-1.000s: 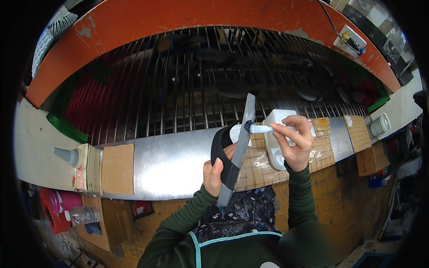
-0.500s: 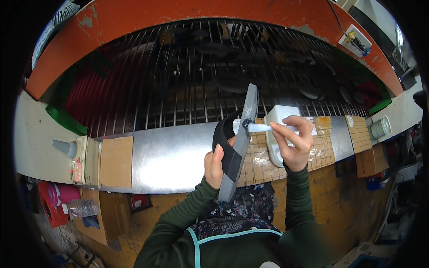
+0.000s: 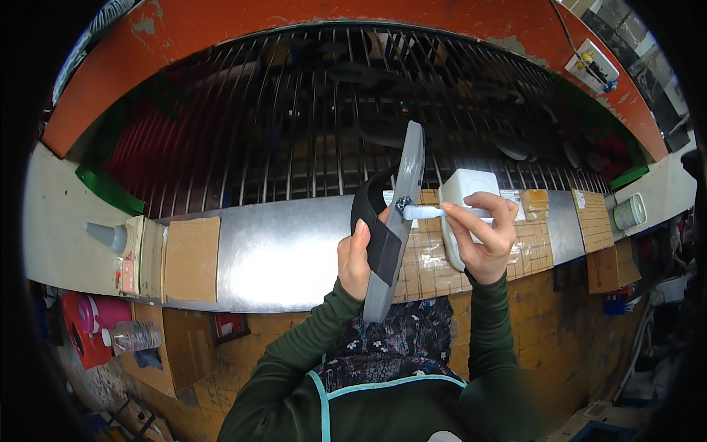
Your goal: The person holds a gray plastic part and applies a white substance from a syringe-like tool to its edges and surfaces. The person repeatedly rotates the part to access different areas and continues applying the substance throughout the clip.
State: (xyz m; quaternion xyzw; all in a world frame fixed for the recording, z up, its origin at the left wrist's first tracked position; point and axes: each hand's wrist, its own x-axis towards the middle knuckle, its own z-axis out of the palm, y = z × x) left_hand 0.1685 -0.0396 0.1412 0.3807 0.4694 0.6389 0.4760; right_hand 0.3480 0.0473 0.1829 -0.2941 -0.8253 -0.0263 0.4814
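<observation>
One slack moment in your left grip (image 3: 355, 263), clasping the grey-soled, black-strapped sandal (image 3: 384, 254) over the silver metal counter (image 3: 280, 254), could tilt it, making the slim white brush-like tool (image 3: 425, 213) pinched in your right grip (image 3: 489, 237) skid.

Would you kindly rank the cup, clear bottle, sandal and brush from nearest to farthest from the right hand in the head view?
1. Brush, in the right hand
2. Sandal, to its left
3. Cup, to its right
4. Clear bottle, far lower left
</observation>
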